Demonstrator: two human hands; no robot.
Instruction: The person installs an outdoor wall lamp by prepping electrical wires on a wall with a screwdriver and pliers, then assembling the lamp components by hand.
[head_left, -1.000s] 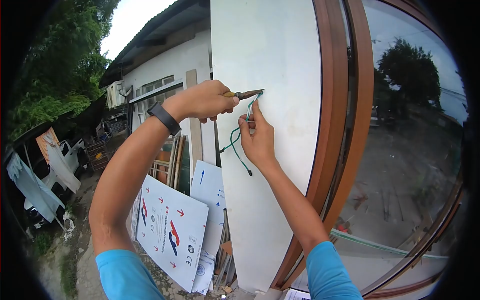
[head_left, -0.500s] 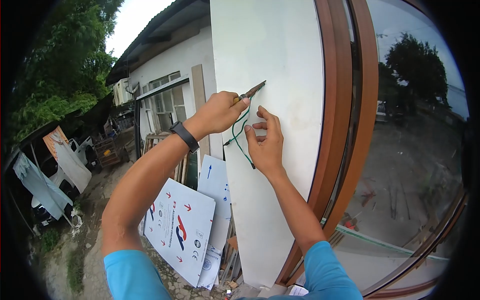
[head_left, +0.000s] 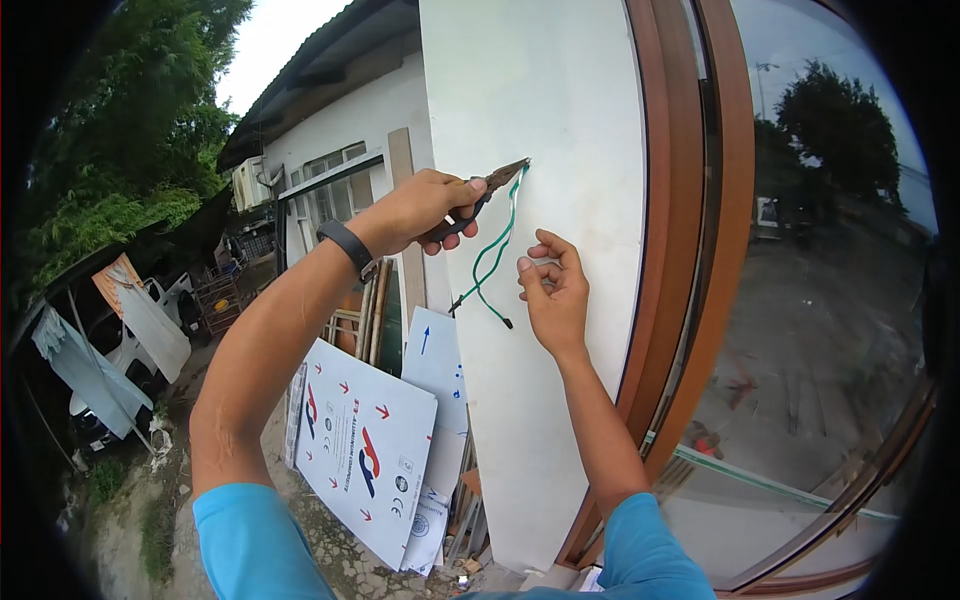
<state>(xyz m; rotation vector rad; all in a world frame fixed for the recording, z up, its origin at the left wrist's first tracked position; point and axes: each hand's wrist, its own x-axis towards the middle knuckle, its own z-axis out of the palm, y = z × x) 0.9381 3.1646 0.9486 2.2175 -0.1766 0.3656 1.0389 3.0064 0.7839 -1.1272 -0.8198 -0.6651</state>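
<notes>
My left hand (head_left: 425,208), with a dark band on its wrist, is closed round the handles of a pair of long-nose pliers (head_left: 505,177). The plier jaws look rusty, and their tips touch the white wall panel (head_left: 570,130) where wires emerge. Green wires (head_left: 482,268) hang from that spot, their dark ends spread apart lower down. To the right of the wires, my right hand (head_left: 557,300) hovers before the panel, its fingers loosely curled and the thumb apart. Nothing shows in it, and it does not touch the wires.
A brown door frame (head_left: 672,200) and dark glass (head_left: 810,330) stand on the right. Printed aluminum composite sheets (head_left: 365,440) lean at the panel's lower left. Behind are a white building (head_left: 400,95), hanging cloths (head_left: 140,310) and parked vehicles.
My left hand has rotated, bringing the plier handles lower and into view while the tips stay near the wire exit. My right hand has shifted right and down, away from the wires.
</notes>
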